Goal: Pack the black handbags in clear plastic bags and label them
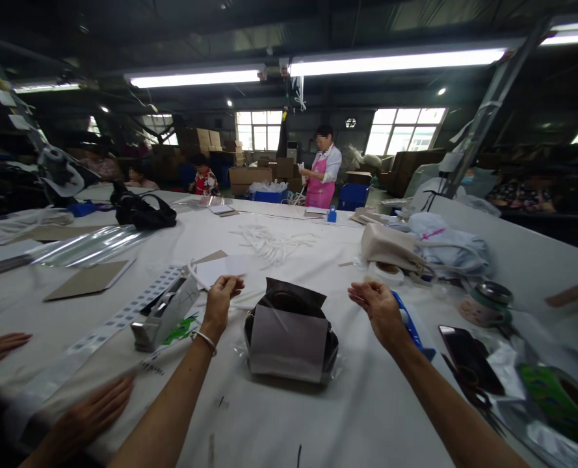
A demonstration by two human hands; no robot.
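1. The dark handbag (294,299) stands on the tabletop (367,416) between left hand (223,299) and right hand (376,305); a careless bump could tip it.
2. Left hand: fingers curled, cannot tell if grasping; swinging outward might knock the tape dispenser (164,315).
3. Right hand: released, fingers loosely extended; hard tugging could tear the clear plastic (240,351).

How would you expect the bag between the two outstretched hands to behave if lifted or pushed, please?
The bag will probably keep its shape, since it stands upright unaided. It may feel slippery, as clear plastic shows at its lower corners. Rolling seems unlikely, because its broad base sits on the table.
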